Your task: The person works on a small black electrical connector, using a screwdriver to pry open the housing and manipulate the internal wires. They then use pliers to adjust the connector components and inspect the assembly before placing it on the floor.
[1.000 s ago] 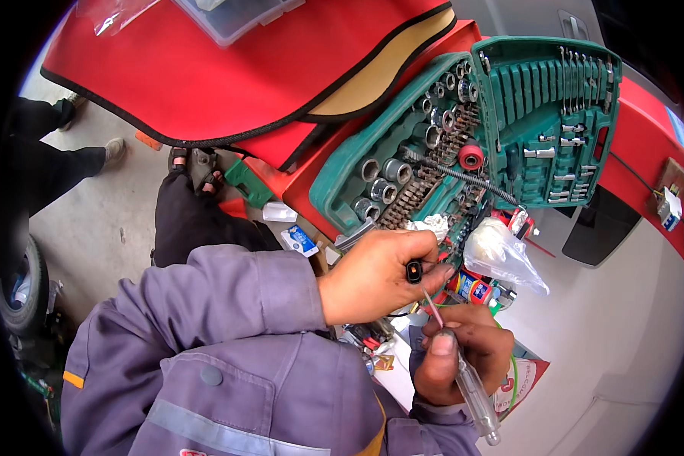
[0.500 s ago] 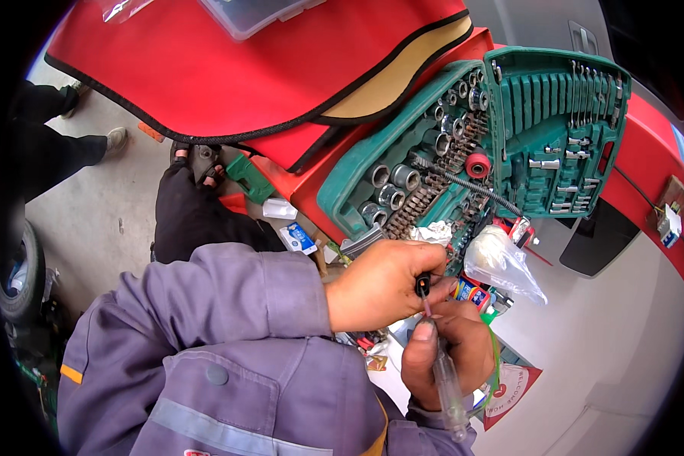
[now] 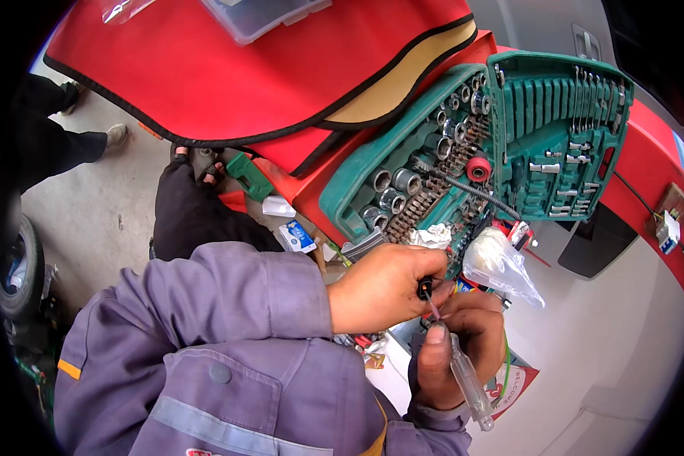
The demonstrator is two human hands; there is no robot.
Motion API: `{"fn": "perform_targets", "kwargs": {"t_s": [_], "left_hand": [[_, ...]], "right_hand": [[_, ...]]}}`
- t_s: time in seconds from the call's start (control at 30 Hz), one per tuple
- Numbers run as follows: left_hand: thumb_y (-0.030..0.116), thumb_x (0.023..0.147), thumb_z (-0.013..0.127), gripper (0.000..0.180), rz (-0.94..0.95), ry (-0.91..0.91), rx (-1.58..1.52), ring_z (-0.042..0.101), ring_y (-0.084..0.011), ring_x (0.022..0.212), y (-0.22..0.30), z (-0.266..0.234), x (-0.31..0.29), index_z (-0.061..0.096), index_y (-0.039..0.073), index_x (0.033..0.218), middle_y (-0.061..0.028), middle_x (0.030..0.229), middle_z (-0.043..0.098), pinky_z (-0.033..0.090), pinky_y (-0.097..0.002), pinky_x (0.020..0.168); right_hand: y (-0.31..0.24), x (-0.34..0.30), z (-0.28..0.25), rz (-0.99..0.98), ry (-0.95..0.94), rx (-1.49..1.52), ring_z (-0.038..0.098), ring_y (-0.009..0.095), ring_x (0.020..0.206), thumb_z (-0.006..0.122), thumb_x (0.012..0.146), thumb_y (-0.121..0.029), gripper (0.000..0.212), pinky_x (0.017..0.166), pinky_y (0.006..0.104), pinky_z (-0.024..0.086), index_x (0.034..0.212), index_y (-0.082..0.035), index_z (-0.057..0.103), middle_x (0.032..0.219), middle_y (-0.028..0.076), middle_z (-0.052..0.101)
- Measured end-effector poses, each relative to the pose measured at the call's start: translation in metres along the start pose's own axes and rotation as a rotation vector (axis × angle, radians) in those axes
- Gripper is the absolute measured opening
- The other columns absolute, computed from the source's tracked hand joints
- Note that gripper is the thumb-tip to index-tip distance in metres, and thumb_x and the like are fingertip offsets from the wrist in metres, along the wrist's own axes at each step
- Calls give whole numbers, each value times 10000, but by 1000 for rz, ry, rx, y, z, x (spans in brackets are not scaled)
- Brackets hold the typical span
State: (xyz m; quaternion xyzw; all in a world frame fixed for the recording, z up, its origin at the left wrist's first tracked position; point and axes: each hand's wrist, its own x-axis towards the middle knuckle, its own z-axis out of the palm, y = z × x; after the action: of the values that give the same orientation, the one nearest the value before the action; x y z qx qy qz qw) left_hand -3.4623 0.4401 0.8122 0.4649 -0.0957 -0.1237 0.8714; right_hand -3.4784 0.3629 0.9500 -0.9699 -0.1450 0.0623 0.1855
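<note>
Black connector (image 3: 424,287) is pinched by left fingers (image 3: 431,263), clear-handled tool (image 3: 470,384) by right fingers (image 3: 475,327), already lined up, entry unclear.

Purple-grey-sleeved left arm (image 3: 243,292): is bent across body
Bare left hand (image 3: 384,285): is pinching
Bare right hand (image 3: 476,334): is curled, just beside

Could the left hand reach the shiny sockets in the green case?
Probably yes: the sockets lie uncovered in the open green case just beyond the left hand, though it holds a small black part.
</note>
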Motion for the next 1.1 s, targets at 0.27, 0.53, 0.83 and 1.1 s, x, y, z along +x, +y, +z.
{"fn": "perform_targets", "kwargs": {"t_s": [0.27, 0.53, 0.83, 1.1], "left_hand": [[185, 859, 750, 278, -39, -5, 1, 553, -295, 607, 2, -1, 2, 531, 33, 782, -133, 682, 542, 435, -383, 551], [192, 861, 749, 279, -46, -51, 18, 547, -286, 582, 4, -4, 2, 532, 36, 781, -128, 665, 534, 431, -379, 537], [189, 863, 745, 264, -80, -55, 9, 548, -285, 581, 4, -4, 3, 544, 34, 791, -136, 673, 547, 435, -377, 540], [205, 872, 737, 268, -108, -55, 12, 554, -304, 586, 7, -6, 5, 552, 33, 783, -144, 661, 549, 435, -391, 540]], "right_hand": [[-7, -8, 9, 59, 161, 477, 564, 179, 587, 683, 915, -254, 342, 519, 256, 512, 941, -21, 435, 882, 215, 556], [-20, 1, 16, 73, 261, 327, 431, 142, 511, 438, 947, -265, 274, 485, 267, 373, 780, -50, 409, 616, 134, 507], [-13, 7, 25, 126, 309, 361, 419, 148, 519, 458, 918, -258, 266, 550, 314, 408, 759, -61, 379, 569, 117, 466], [-11, 9, 33, 104, 355, 424, 379, 149, 514, 439, 929, -261, 261, 625, 403, 445, 767, -72, 357, 566, 108, 445]]}}
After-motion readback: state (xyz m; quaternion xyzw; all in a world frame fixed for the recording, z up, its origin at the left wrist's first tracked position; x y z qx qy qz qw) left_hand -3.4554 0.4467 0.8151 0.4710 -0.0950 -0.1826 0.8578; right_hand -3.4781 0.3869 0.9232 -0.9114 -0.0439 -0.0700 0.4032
